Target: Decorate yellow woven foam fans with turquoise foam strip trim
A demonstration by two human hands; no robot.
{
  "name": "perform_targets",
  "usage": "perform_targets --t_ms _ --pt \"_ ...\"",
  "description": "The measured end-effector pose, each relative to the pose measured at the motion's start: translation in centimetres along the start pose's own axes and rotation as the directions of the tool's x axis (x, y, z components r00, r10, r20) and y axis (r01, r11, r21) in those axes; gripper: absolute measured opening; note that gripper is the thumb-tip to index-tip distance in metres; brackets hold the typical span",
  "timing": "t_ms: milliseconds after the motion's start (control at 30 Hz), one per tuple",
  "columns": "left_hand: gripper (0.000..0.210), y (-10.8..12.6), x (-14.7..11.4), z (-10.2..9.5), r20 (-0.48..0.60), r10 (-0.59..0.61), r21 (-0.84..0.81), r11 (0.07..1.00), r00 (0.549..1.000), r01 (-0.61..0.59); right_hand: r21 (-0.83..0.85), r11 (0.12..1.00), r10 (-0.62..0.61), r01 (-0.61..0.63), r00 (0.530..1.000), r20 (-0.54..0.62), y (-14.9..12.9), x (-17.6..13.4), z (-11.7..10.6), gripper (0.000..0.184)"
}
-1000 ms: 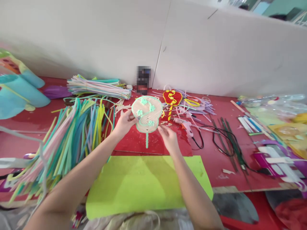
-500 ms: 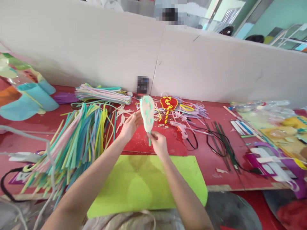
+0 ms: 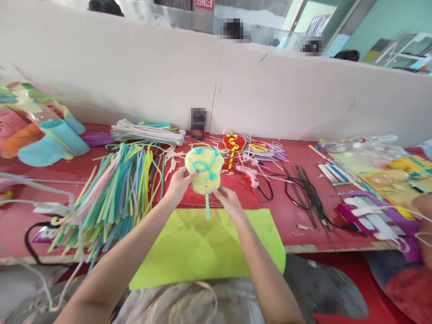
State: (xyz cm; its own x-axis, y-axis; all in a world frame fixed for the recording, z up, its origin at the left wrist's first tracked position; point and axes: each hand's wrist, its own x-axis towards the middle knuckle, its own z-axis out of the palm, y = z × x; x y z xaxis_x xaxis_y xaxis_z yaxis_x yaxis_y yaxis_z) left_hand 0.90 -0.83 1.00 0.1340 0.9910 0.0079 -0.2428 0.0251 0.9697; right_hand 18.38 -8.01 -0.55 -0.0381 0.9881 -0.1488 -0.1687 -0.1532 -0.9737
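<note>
Yellow now shows on the fan (image 3: pixel 203 173) (edge-on earlier), left fingers (image 3: pixel 187 175) and right fingers (image 3: pixel 219 192) pinching its rim.

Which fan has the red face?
The yellow-stemmed fan, lying beyond the pink glue gun; the turquoise-stemmed fan in the left hand is pale yellow.

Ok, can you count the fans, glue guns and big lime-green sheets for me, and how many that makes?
Fans: 2, the yellow fan being held and the red fan on the table
Glue guns: 1, the pink glue gun
Big lime-green sheets: 1, the lime-green sheet
Total: 4
</note>
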Motion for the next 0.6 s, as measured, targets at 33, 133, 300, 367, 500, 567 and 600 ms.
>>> perform_targets --t_ms 33,133,300,367,500,567,600 --pt "0.043 -0.3 -0.2 0.0 0.011 -0.037 0.014 0.999 0.999 0.037 -0.008 1.000 -0.009 0.009 0.999 -0.044 0.1 0.1 -0.3 0.037" --pt "0.044 -1.5 -0.5 -0.3 0.044 -0.163 0.063 0.985 0.986 0.160 -0.039 0.999 -0.005 0.001 0.995 -0.097 0.6 0.8 -1.0 0.036" --pt "0.044 -3.9 0.3 -1.4 0.015 -0.226 0.240 0.946 0.974 0.216 -0.075 0.996 0.038 -0.048 0.991 -0.128 2.3 2.1 -1.3 0.037" --pt "0.055 -4.4 0.5 -1.9 -0.007 -0.171 0.405 0.901 0.985 0.159 -0.134 0.989 0.049 -0.065 0.991 -0.124 2.4 2.5 -1.4 0.037" --pt "0.053 -4.0 0.1 -2.8 -0.028 0.038 0.800 0.600 0.999 0.000 -0.554 0.832 -0.104 -0.008 0.980 -0.171 1.2 2.6 -2.1 0.037" --pt "0.049 -3.4 0.1 -3.0 0.023 0.154 0.918 0.387 0.988 -0.082 -0.757 0.651 -0.321 0.057 0.925 -0.206 0.5 2.5 -3.1 0.038" --pt "0.049 -3.1 0.3 -3.1 0.062 0.186 0.948 0.296 0.981 -0.116 -0.826 0.558 -0.405 0.074 0.894 -0.194 0.3 2.3 -3.6 0.039"
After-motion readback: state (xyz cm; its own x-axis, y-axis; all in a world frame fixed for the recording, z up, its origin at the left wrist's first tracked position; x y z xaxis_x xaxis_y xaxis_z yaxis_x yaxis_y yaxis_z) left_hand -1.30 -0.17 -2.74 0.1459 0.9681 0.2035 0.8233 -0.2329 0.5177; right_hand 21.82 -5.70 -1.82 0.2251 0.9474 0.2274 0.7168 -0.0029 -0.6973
